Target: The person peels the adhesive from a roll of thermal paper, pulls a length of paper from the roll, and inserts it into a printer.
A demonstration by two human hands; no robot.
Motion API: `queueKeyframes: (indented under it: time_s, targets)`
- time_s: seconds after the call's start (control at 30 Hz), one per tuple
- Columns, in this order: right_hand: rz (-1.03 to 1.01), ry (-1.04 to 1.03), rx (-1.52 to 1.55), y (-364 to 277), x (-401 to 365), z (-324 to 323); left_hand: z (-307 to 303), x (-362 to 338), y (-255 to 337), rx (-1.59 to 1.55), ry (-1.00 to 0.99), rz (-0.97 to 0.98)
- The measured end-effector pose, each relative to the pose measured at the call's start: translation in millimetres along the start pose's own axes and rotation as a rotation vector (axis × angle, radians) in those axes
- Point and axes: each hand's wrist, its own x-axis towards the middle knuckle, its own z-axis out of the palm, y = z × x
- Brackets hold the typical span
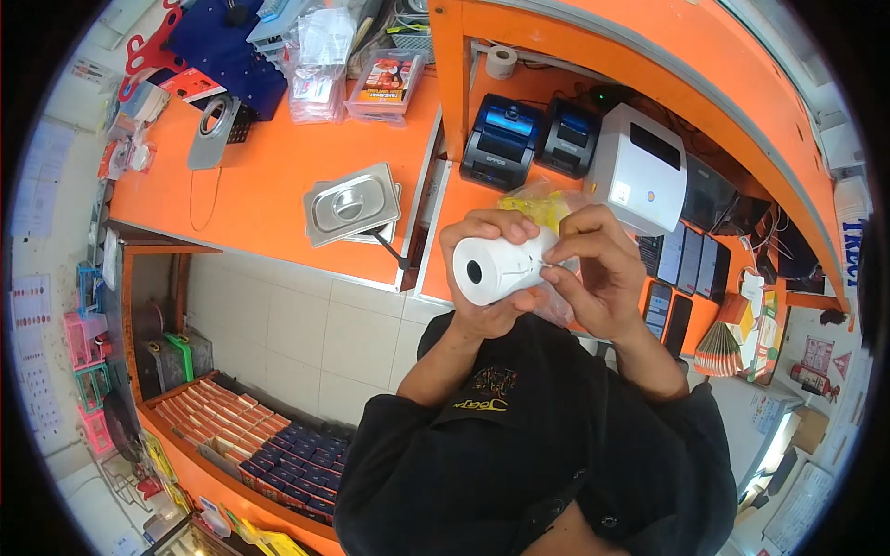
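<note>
My left hand (pixel 482 310) is wrapped around a white roll of receipt paper (pixel 496 267), held up in front of my chest with its hollow core facing left. My right hand (pixel 603 273) pinches at the roll's right end, thumb and forefinger on the paper's edge. A crumpled clear plastic bag with yellow contents (pixel 542 202) shows just behind both hands; whether a hand holds it I cannot tell.
Beyond the hands, an orange counter (pixel 269 176) carries a steel tray (pixel 352 204), two black receipt printers (pixel 505 139), a white label printer (pixel 640 171), several phones (pixel 681 264) and a spare paper roll (pixel 502 61). Shelves of boxed goods (pixel 269 449) run at lower left.
</note>
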Motion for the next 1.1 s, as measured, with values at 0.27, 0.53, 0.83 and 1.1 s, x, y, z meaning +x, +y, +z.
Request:
queueKeyframes:
  time_s: [0.27, 0.53, 0.83, 1.1]
  targets:
    - [0.101, 0.057, 0.102, -9, 0, 10, -2, 7, 1, 0.137, -0.048, 0.115]
    - [0.049, -0.003, 0.148, -6, 0, 10, -3, 8, 4, 0.226, -0.093, 0.205]
    - [-0.113, -0.098, -0.118, -14, 10, 6, 1, 9, 7, 0.095, 0.031, 0.077]
    - [-0.087, -0.101, -0.066, -16, 24, -4, 10, 10, 21, -0.072, 0.095, -0.220]
